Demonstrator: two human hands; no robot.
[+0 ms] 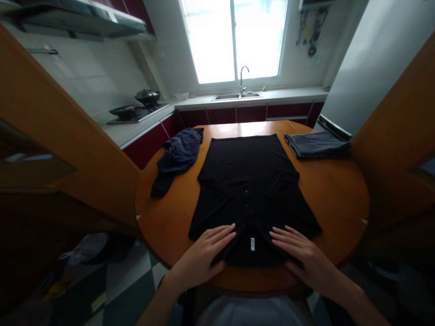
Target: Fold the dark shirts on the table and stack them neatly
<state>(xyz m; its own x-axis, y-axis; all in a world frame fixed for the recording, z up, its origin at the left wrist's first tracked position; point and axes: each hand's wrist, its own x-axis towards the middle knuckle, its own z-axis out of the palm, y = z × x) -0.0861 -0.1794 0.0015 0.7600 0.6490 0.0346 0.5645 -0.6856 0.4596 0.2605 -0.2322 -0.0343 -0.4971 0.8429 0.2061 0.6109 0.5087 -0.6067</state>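
A black shirt lies spread flat, front side up, on the round wooden table. Its collar end points toward me, with a small white label showing inside the neck and a short row of buttons above it. On the left of the collar, my left hand rests with fingers stretched out over the cloth. My right hand lies the same way on the collar's right side, its fingers extended and slightly apart. Neither hand grips the fabric.
A crumpled dark blue garment lies at the table's left edge. Folded dark clothes are stacked at the back right. Behind the table run a counter with a sink and a stove bearing pans.
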